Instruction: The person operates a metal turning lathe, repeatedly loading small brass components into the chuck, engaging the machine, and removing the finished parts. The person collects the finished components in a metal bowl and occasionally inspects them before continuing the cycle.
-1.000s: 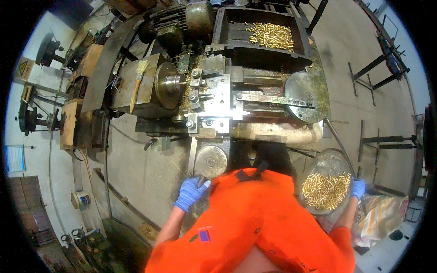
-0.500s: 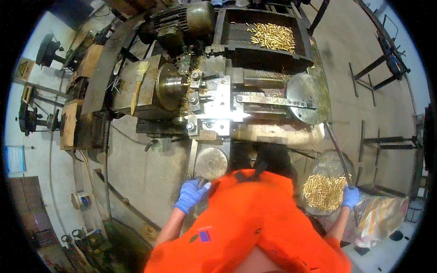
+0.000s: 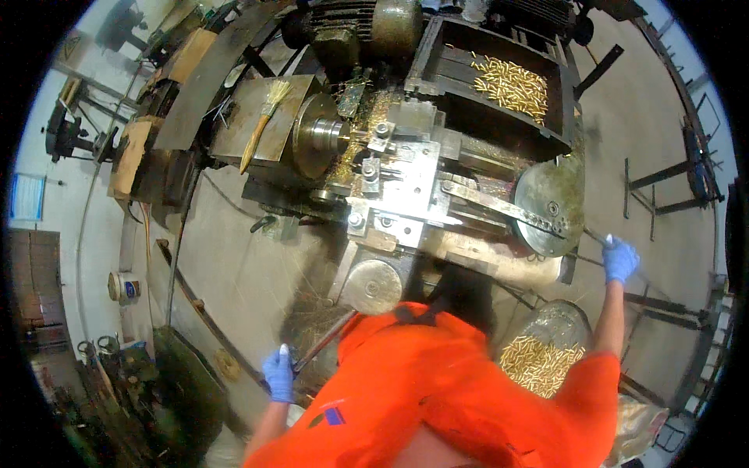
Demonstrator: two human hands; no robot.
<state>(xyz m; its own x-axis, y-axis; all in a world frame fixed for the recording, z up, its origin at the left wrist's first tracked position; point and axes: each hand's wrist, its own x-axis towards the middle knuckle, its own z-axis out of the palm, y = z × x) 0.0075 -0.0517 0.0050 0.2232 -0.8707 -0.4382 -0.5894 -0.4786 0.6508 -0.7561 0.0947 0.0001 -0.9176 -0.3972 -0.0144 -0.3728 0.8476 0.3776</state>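
Note:
My left hand (image 3: 278, 376), in a blue glove, is closed round the end of a dark metal lever (image 3: 324, 341). That lever slants down-left from below the round plate (image 3: 373, 287) at the machine's front. On the right, my blue-gloved right hand (image 3: 621, 260) grips another lever (image 3: 597, 235), which comes out beside the large disc (image 3: 549, 209). Between them lies the lathe-like machine, with its shiny tool slide (image 3: 413, 183) and clamped tool blocks. A round chuck (image 3: 316, 136) faces the slide from the left. Any workpiece in the chuck is too small to make out.
A dark metal tray (image 3: 460, 82) behind the slide holds many small brass-coloured pieces (image 3: 511, 87). More lie in a grey basin (image 3: 563, 318) at lower right. A brush (image 3: 264, 125) rests on the headstock (image 3: 226, 140). A motor (image 3: 355, 30) stands at the back.
My left hand has moved down-left with its lever. My right hand has swung up and outward with its lever, away from above the basin. The whole view has turned slightly clockwise.

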